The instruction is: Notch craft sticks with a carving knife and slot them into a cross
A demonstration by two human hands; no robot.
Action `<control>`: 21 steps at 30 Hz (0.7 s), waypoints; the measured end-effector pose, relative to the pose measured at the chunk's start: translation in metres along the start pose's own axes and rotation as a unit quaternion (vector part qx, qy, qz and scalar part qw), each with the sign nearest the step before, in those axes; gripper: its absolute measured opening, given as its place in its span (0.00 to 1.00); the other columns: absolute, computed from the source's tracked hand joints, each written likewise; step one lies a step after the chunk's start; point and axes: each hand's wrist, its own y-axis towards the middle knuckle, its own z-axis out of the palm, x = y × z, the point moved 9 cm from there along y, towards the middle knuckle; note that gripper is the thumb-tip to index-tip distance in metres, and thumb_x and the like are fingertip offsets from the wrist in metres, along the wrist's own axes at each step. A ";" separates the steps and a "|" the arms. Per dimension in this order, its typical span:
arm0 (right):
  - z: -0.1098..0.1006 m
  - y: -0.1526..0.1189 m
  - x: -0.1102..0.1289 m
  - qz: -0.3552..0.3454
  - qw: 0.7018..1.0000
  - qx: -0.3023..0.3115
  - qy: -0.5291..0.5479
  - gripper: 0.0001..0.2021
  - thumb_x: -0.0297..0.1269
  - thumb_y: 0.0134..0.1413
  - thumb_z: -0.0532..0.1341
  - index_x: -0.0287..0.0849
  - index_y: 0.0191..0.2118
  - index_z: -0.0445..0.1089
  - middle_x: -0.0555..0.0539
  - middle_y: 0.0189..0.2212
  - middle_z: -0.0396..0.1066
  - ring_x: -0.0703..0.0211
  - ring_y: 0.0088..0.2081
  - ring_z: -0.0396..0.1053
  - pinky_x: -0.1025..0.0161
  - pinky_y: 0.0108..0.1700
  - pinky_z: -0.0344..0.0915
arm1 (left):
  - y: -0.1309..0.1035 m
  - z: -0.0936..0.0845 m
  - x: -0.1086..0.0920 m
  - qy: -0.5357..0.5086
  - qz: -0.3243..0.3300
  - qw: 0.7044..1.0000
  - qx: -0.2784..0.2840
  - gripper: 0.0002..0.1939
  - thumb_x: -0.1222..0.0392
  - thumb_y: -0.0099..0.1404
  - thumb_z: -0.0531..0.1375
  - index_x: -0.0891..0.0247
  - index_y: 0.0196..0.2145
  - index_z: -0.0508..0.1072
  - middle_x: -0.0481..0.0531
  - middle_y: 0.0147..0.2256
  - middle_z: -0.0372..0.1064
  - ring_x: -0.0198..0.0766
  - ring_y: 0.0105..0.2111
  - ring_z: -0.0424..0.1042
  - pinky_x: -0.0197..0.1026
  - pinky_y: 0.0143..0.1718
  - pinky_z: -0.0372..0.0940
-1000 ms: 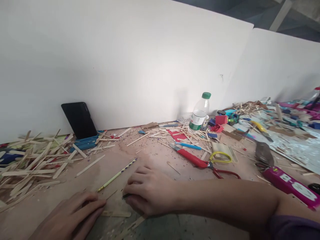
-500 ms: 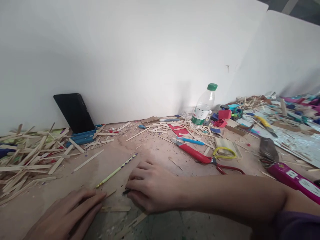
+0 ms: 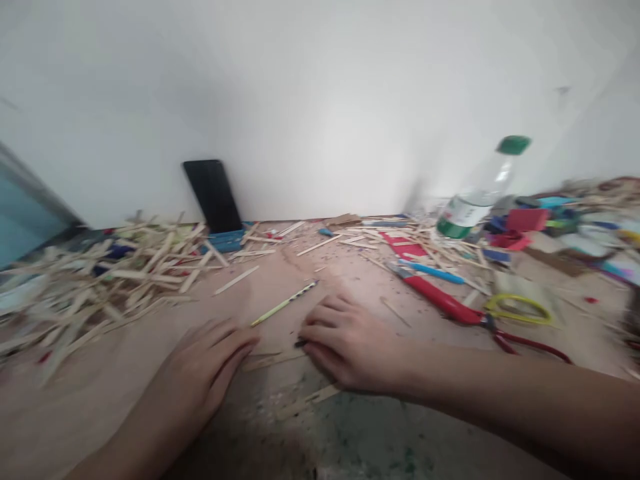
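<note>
My right hand (image 3: 350, 343) rests on the table with its fingers curled. A small dark tip (image 3: 299, 344) shows at its thumb and fingers; the rest is covered, so its kind is unclear. My left hand (image 3: 203, 360) lies low on the table, fingers stretched out, fingertips at the end of a thin wooden craft stick (image 3: 277, 360). That stick spans the gap between both hands. Closer to me lies another wooden strip (image 3: 305, 402), partly by the right wrist. A yellow patterned pencil (image 3: 284, 304) lies just beyond the left fingertips.
Loose craft sticks (image 3: 150, 267) pile up at the left. A black phone (image 3: 215, 197) leans on the white wall (image 3: 320, 100). Right of my hands lie a blue pen (image 3: 433, 272) and scissors with a yellow loop (image 3: 520, 309) beside a red handle (image 3: 445, 300). Behind stands a bottle (image 3: 467, 210).
The view has swung left, so everything sits further right and the picture is blurred. My left hand has drawn nearer the stick between the hands. The right hand keeps its curled grip.
</note>
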 end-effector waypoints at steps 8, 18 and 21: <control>-0.004 0.003 0.000 -0.010 0.999 -0.017 0.047 0.09 0.30 0.74 0.61 0.38 0.50 0.80 0.41 0.43 0.80 0.49 0.46 0.74 0.51 0.51 0.69 | 0.009 -0.014 -0.001 -0.006 -0.052 0.996 0.074 0.10 0.59 0.80 0.58 0.58 0.42 0.79 0.48 0.40 0.79 0.40 0.42 0.77 0.42 0.45 0.68; -0.002 0.006 0.004 -0.039 0.998 0.002 0.057 0.09 0.31 0.75 0.60 0.40 0.51 0.79 0.41 0.45 0.79 0.51 0.48 0.73 0.51 0.51 0.70 | 0.006 0.006 -0.014 -0.020 -0.005 0.994 0.107 0.11 0.64 0.80 0.56 0.60 0.41 0.79 0.49 0.41 0.79 0.41 0.42 0.75 0.45 0.47 0.66; -0.003 0.005 0.010 -0.063 0.997 -0.005 0.047 0.09 0.31 0.75 0.61 0.39 0.52 0.78 0.41 0.47 0.79 0.50 0.50 0.73 0.51 0.53 0.70 | 0.005 0.006 -0.018 -0.012 0.005 0.994 0.105 0.12 0.65 0.81 0.55 0.61 0.41 0.78 0.51 0.41 0.79 0.43 0.42 0.75 0.47 0.47 0.64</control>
